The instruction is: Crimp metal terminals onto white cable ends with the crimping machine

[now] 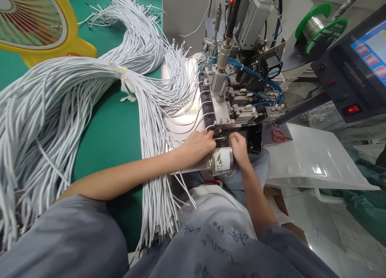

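My left hand (200, 147) is closed at the front edge of the machine (221, 109), its fingertips pinched at the end of a white cable. Facing it, my right hand (238, 144) is curled with its fingers together beside a thin metallic piece between the hands; what it grips is too small to make out. Below the hands sits a labelled container (222, 160). A large bundle of white cables (153, 149) hangs over the table edge under my left forearm. Several single cables run into the machine's dark holder (206, 97).
A yellow fan (72, 44) stands on the green table (105, 127) at the upper left. Right of my hands are a black phone-like object (255, 138), red scissors (279, 136), a solder wire spool (316, 28) and a control panel (346, 77).
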`<act>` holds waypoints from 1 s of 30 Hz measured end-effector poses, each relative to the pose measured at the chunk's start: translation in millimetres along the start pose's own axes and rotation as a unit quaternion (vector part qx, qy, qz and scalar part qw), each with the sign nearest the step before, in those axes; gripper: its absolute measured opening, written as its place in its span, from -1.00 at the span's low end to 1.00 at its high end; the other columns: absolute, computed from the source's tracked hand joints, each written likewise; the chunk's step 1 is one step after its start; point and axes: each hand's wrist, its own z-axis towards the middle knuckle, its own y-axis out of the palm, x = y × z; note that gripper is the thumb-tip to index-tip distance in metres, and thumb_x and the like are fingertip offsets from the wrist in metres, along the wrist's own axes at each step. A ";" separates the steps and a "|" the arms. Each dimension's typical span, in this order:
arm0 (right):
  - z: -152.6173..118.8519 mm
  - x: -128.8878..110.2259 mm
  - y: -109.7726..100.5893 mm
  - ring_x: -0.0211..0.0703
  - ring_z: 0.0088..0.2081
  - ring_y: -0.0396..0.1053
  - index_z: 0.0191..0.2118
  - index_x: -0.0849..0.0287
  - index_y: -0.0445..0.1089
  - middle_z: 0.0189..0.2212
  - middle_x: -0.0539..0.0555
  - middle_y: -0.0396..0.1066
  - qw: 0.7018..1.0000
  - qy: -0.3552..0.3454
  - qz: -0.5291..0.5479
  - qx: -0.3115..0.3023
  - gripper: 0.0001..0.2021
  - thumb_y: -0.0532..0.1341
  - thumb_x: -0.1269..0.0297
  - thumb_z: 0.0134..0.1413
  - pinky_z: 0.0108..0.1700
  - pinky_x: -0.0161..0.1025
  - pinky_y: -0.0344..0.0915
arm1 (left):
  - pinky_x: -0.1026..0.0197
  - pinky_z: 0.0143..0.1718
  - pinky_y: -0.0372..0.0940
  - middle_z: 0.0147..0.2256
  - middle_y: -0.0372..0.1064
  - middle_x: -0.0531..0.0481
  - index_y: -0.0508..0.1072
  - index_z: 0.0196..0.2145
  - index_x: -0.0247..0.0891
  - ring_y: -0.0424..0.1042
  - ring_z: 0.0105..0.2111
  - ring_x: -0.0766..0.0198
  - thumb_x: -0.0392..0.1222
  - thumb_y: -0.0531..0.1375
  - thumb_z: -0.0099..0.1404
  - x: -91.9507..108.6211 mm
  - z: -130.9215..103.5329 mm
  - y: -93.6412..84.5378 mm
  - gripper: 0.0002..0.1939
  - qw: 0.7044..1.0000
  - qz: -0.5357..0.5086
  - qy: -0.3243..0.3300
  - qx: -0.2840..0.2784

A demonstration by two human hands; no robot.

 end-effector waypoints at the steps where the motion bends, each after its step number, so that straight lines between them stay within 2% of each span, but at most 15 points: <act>1: -8.9 -5.5 -2.1 -0.29 -0.54 0.06 -0.56 0.13 0.16 -0.63 -0.09 0.08 0.998 -0.020 -0.018 0.054 -0.76 0.06 0.14 0.04 -0.46 -0.31 0.06 | 0.23 -0.55 0.07 -0.32 0.35 -0.19 0.47 -0.33 -0.41 0.39 -0.40 0.19 -0.48 0.02 0.24 -0.5 0.3 0.4 -0.78 1.000 -0.001 -0.011 -0.002; 3: -34.2 -19.2 -3.7 -0.27 -0.51 0.11 -0.51 0.14 0.21 -0.59 -0.06 0.16 0.987 -0.060 -0.042 0.141 -0.78 0.05 0.19 0.09 -0.43 -0.30 0.09 | 0.23 -0.55 0.05 -0.29 0.34 -0.21 0.45 -0.27 -0.43 0.39 -0.42 0.20 -0.49 -0.02 0.26 -2.3 2.2 1.7 -0.74 0.999 0.001 -0.037 0.004; 4: -49.1 -26.0 -2.1 -0.26 -0.50 0.13 -0.49 0.14 0.24 -0.58 -0.05 0.20 0.984 -0.075 -0.048 0.154 -0.79 0.05 0.21 0.11 -0.41 -0.30 0.10 | 0.23 -0.54 0.05 -0.27 0.33 -0.23 0.45 -0.24 -0.44 0.39 -0.42 0.21 -0.50 -0.05 0.27 -3.6 3.5 2.6 -0.72 0.999 0.004 -0.052 0.009; 5: -64.3 -32.0 1.8 -0.25 -0.51 0.16 -0.47 0.14 0.27 -0.58 -0.04 0.23 0.985 -0.083 -0.054 0.138 -0.80 0.06 0.22 0.11 -0.41 -0.29 0.11 | 0.23 -0.54 0.04 -0.26 0.33 -0.24 0.44 -0.22 -0.45 0.39 -0.42 0.21 -0.51 -0.08 0.28 -5.0 5.0 3.6 -0.69 0.998 0.006 -0.065 0.012; 6: -78.8 -36.4 8.1 -0.24 -0.52 0.18 -0.47 0.14 0.31 -0.58 -0.03 0.26 0.991 -0.084 -0.059 0.090 -0.81 0.08 0.22 0.11 -0.41 -0.29 0.12 | 0.23 -0.54 0.02 -0.27 0.33 -0.25 0.43 -0.22 -0.46 0.39 -0.41 0.21 -0.52 -0.10 0.28 -6.5 6.4 4.6 -0.67 0.997 0.007 -0.078 0.013; 8: -102.5 -39.8 26.8 -0.23 -0.54 0.21 -0.46 0.14 0.37 -0.59 -0.01 0.31 0.993 -0.052 -0.070 -0.077 -0.82 0.13 0.22 0.08 -0.42 -0.28 0.13 | 0.22 -0.54 0.00 -0.28 0.32 -0.26 0.43 -0.23 -0.47 0.38 -0.41 0.21 -0.52 -0.12 0.28 -8.8 8.3 6.3 -0.66 0.996 0.001 -0.091 0.014; 10: -116.7 -37.4 48.3 -0.23 -0.54 0.22 -0.45 0.14 0.39 -0.58 -0.01 0.35 0.967 -0.011 -0.077 -0.243 -0.83 0.15 0.21 0.06 -0.42 -0.28 0.13 | 0.21 -0.55 -0.01 -0.30 0.33 -0.25 0.44 -0.27 -0.45 0.36 -0.44 0.21 -0.52 -0.12 0.26 -9.1 8.4 6.7 -0.66 0.995 -0.009 -0.092 0.021; 11: -120.4 -35.5 57.4 -0.24 -0.55 0.21 -0.46 0.14 0.39 -0.59 -0.02 0.34 0.950 -0.002 -0.082 -0.300 -0.82 0.14 0.22 0.07 -0.42 -0.29 0.12 | 0.20 -0.55 -0.02 -0.31 0.33 -0.23 0.44 -0.27 -0.45 0.34 -0.46 0.23 -0.51 -0.12 0.25 -8.3 7.6 6.1 -0.66 0.995 -0.014 -0.090 0.029; 13: -123.1 -33.6 67.7 -0.26 -0.55 0.17 -0.53 0.14 0.34 -0.62 -0.05 0.28 0.935 -0.014 -0.104 -0.340 -0.78 0.10 0.25 0.10 -0.44 -0.31 0.07 | 0.20 -0.55 -0.04 -0.35 0.34 -0.19 0.45 -0.29 -0.43 0.31 -0.49 0.25 -0.48 -0.10 0.25 -4.6 4.6 3.3 -0.68 0.995 -0.037 -0.079 0.055; 15: -121.9 -36.6 65.1 -0.27 -0.54 0.15 -0.58 0.15 0.28 -0.62 -0.05 0.22 0.939 -0.044 -0.134 -0.313 -0.72 0.05 0.30 0.14 -0.44 -0.31 0.04 | 0.21 -0.54 -0.03 -0.41 0.34 -0.14 0.46 -0.34 -0.39 0.30 -0.49 0.27 -0.36 -0.08 0.31 0.9 0.4 -0.8 -0.70 0.990 -0.087 -0.056 0.094; 18: -116.3 -47.6 43.2 -0.25 -0.49 0.21 -0.58 0.16 0.27 -0.57 -0.01 0.25 0.948 -0.074 -0.167 -0.260 -0.70 0.03 0.32 0.17 -0.41 -0.30 0.07 | 0.23 -0.49 0.05 -0.44 0.33 -0.08 0.47 -0.40 -0.35 0.32 -0.45 0.28 -0.18 -0.08 0.38 9.7 -5.8 -5.7 -0.62 0.969 -0.200 0.005 0.147; 20: -109.6 -54.1 23.7 -0.24 -0.50 0.23 -0.56 0.16 0.30 -0.58 0.00 0.30 0.949 -0.071 -0.172 -0.253 -0.71 0.03 0.31 0.17 -0.42 -0.29 0.10 | 0.25 -0.41 0.14 -0.39 0.36 -0.08 0.49 -0.33 -0.35 0.34 -0.40 0.30 -0.16 -0.06 0.39 14.2 -8.6 -7.0 -0.64 0.944 -0.287 0.051 0.157; 23: -95.8 -58.4 -3.9 -0.25 -0.57 0.20 -0.54 0.18 0.34 -0.66 -0.03 0.28 0.963 -0.039 -0.155 -0.216 -0.72 0.07 0.24 0.15 -0.52 -0.30 0.07 | 0.29 -0.27 0.22 -0.30 0.40 -0.11 0.46 -0.17 -0.39 0.38 -0.31 0.31 -0.16 -0.03 0.39 17.3 -10.2 -6.6 -0.67 0.895 -0.408 0.117 0.139; 26: -83.3 -60.4 -22.7 -0.26 -0.53 0.26 -0.49 0.19 0.39 -0.59 -0.02 0.34 0.989 -0.033 -0.091 -0.114 -0.82 0.20 0.21 0.03 -0.52 -0.33 0.16 | 0.30 -0.28 0.24 -0.26 0.42 -0.13 0.44 -0.10 -0.39 0.39 -0.29 0.30 -0.06 0.07 0.35 16.9 -9.3 -4.2 -0.65 0.862 -0.473 0.133 0.126; 30: -79.9 -65.2 -27.9 -0.25 -0.45 0.33 -0.47 0.14 0.40 -0.50 -0.01 0.38 0.997 -0.075 0.023 0.016 -0.88 0.33 0.27 -0.13 -0.44 -0.31 0.30 | 0.31 -0.36 0.24 -0.28 0.43 -0.12 0.43 -0.05 -0.35 0.37 -0.40 0.35 -0.02 0.15 0.28 14.8 -7.5 -1.6 -0.61 0.834 -0.517 0.107 0.160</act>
